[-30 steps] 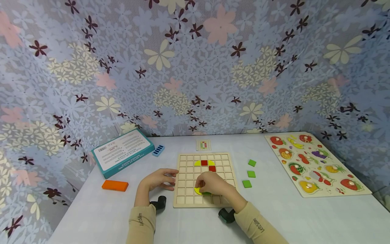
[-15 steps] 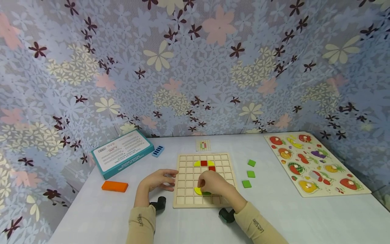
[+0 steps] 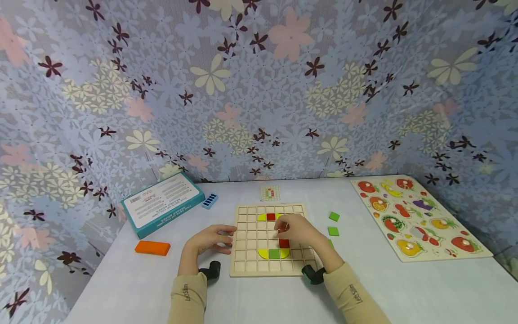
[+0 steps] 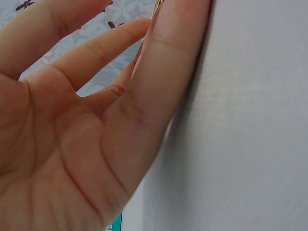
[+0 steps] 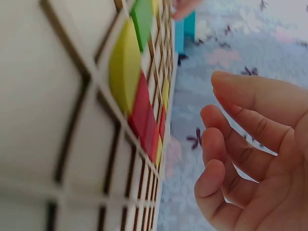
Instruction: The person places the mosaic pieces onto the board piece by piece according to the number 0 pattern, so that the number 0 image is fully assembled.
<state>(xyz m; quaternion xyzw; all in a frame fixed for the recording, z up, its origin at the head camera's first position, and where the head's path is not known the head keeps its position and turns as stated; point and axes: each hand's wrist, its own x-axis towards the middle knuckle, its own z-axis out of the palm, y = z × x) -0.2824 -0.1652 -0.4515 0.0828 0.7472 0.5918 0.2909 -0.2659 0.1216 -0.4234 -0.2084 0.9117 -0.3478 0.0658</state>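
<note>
The white table point(image 3: 396, 288) carries a fruit puzzle board point(image 3: 418, 220) at the far right and a teal box point(image 3: 162, 202) at the far left. In the middle lies the wooden grid board point(image 3: 247, 265) with red, yellow and green tiles. The left hand point(image 3: 210, 238) rests at its left edge, fingers relaxed, grasping nothing. The right hand point(image 3: 299, 230) hovers over the board's middle, fingers loosely bent and empty, just beside a red tile point(image 3: 284, 243).

Head view high, looking down over the grid board point(image 3: 270, 238) — wrist views close, right one sharing it.
</note>
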